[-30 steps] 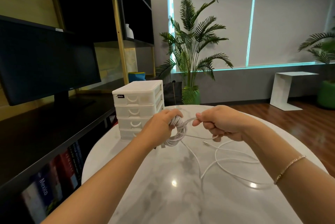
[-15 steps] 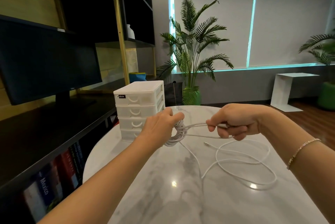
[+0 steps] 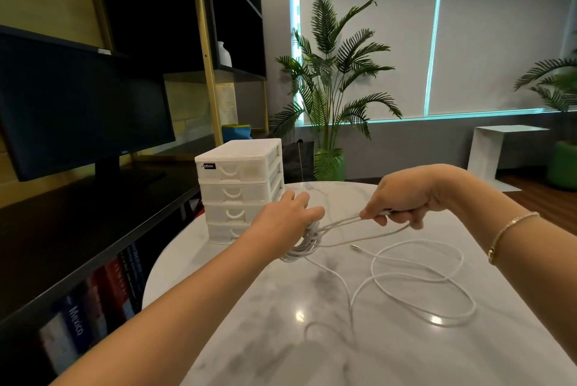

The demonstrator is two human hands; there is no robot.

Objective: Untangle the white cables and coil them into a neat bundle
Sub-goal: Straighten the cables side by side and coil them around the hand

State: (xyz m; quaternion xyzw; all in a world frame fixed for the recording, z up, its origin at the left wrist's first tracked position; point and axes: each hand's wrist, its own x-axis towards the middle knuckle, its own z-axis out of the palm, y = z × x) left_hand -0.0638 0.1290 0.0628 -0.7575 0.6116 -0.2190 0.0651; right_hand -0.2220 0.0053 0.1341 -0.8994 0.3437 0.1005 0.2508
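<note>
Two hands work above a round marble counter (image 3: 312,339). The left hand (image 3: 288,217) has its fingers curled through a coil (image 3: 304,245) of white cable, so most of the loops are hidden behind the palm. At its three o'clock, the right hand (image 3: 402,201) pinches a doubled strand running tight to the coil; a plug may be tucked inside the fist, but that is hard to make out. Loose cable (image 3: 421,279) sprawls in wide loops at the counter's four o'clock, one metal tip (image 3: 355,247) lying free. A white drawer box (image 3: 240,189) stands at eleven o'clock, partly covered by the left hand.
</note>
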